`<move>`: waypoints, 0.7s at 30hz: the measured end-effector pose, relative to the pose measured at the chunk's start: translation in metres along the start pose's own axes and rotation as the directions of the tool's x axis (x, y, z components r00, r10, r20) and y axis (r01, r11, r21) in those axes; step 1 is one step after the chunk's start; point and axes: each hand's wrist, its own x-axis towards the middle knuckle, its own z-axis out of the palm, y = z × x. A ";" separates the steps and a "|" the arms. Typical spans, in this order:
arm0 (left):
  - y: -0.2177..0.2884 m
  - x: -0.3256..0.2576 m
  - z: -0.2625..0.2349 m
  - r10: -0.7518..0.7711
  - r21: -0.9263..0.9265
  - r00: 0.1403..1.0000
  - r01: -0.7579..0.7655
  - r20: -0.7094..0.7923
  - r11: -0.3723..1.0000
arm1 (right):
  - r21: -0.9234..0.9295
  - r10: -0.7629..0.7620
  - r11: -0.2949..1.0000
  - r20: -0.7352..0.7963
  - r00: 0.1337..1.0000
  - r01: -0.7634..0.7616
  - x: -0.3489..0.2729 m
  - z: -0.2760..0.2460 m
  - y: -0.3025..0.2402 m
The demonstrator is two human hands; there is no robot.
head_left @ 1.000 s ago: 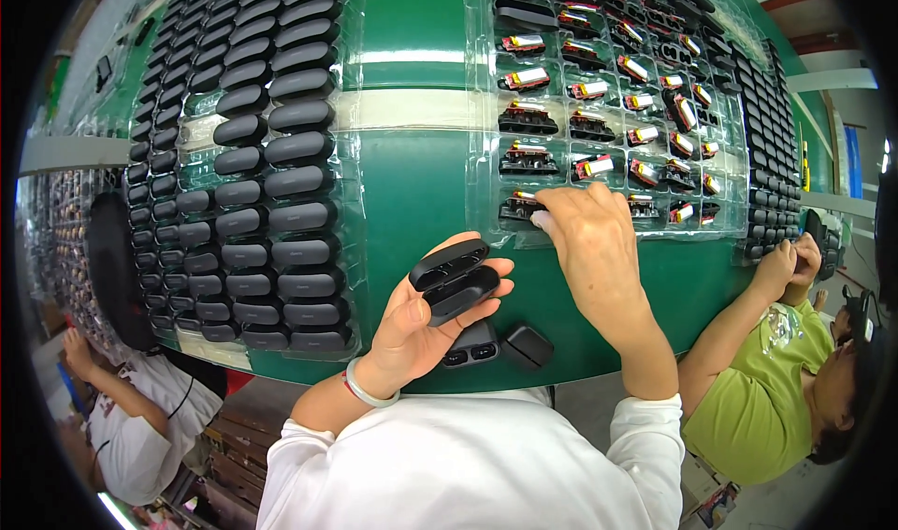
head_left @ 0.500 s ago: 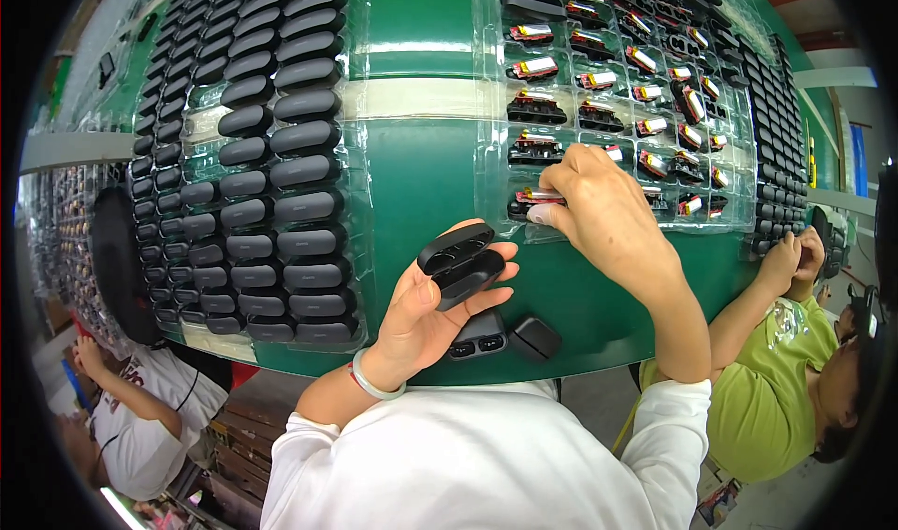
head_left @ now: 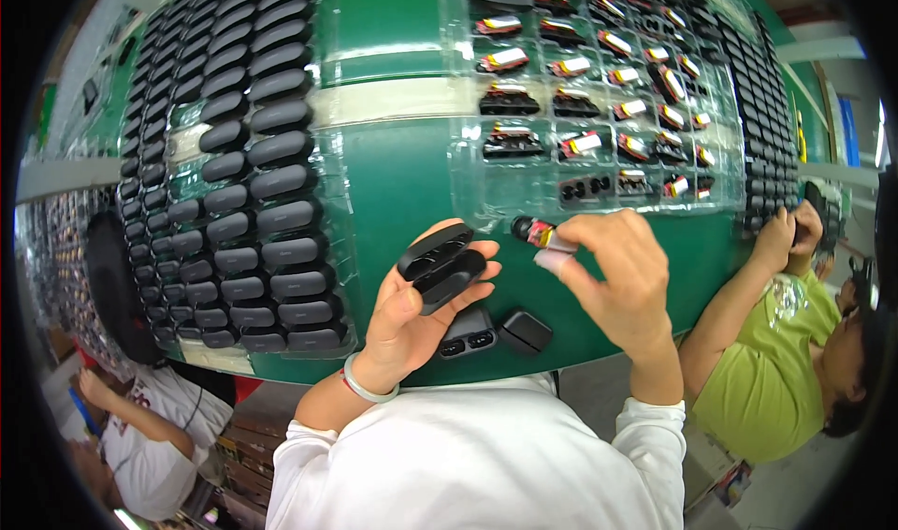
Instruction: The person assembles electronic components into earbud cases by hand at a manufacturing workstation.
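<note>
My left hand [head_left: 388,329] holds a black earbud charging case [head_left: 451,282] with its lid raised, fingers curled round its sides. In my right hand [head_left: 622,273], thumb and fingers pinch a small black case insert [head_left: 533,231] carrying a red and yellow part; my fingers partly cover it. The insert is just off the near edge of a clear plastic tray [head_left: 510,188]. Several similar inserts [head_left: 513,142] with silver batteries lie in that tray's pockets. Below my left hand, a dark case with two earbud wells [head_left: 468,333] lies on the green table beside a second dark case [head_left: 526,332].
On the left, another clear tray holds rows of closed black cases [head_left: 285,221]. A further tray of black parts [head_left: 760,128] stands at the far right. A co-worker in a green shirt [head_left: 772,357] sits at my right, and another in white [head_left: 150,436] at my left.
My right hand has lifted the insert out of the tray's near left pocket and brought it toward me. My left hand still holds the open case. The view has shifted slightly.
</note>
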 end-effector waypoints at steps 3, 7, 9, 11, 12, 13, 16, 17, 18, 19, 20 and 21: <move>-0.003 -0.001 0.000 0.002 0.057 1.000 -0.002 0.002 0.998 | -0.021 0.055 0.998 0.002 0.998 -0.055 -0.032 0.009 0.003; -0.005 0.004 0.008 -0.012 0.106 1.000 0.010 0.022 0.994 | 0.097 0.187 0.978 -0.027 0.982 -0.183 -0.058 0.027 0.019; -0.006 0.007 0.009 -0.035 0.129 0.999 0.031 0.030 0.991 | 0.194 0.263 0.949 -0.050 0.963 -0.249 -0.065 0.034 0.022; -0.008 0.009 0.013 -0.027 0.154 0.999 0.023 0.022 0.988 | 0.229 0.285 0.938 -0.076 0.955 -0.262 -0.067 0.036 0.023; -0.008 0.009 0.016 -0.037 0.169 0.999 0.033 0.019 0.985 | 0.259 0.285 0.932 -0.091 0.954 -0.253 -0.067 0.036 0.023; -0.009 0.009 0.018 -0.020 0.192 1.000 0.019 0.003 0.981 | 0.333 0.339 0.894 -0.069 0.938 -0.298 -0.068 0.036 0.021; -0.010 0.013 0.020 -0.004 0.259 1.000 0.005 -0.004 0.966 | 0.365 0.367 0.881 -0.124 0.922 -0.301 -0.070 0.040 0.017; -0.010 0.015 0.020 -0.002 0.290 1.000 0.000 0.005 0.957 | 0.372 0.369 0.878 -0.130 0.920 -0.300 -0.071 0.041 0.017; -0.010 0.016 0.020 0.002 0.299 1.000 -0.002 0.002 0.954 | 0.370 0.357 0.885 -0.149 0.922 -0.283 -0.071 0.043 0.017; -0.012 0.019 0.021 0.002 0.296 1.000 -0.003 0.003 0.955 | 0.367 0.343 0.892 -0.167 0.924 -0.265 -0.071 0.046 0.018; -0.013 0.021 0.022 0.004 0.291 1.000 -0.005 0.005 0.957 | 0.374 0.340 0.891 -0.169 0.925 -0.259 -0.072 0.048 0.018; -0.015 0.021 0.022 0.003 0.291 1.000 -0.003 -0.002 0.957 | 0.352 0.326 0.900 -0.150 0.933 -0.258 -0.074 0.051 0.019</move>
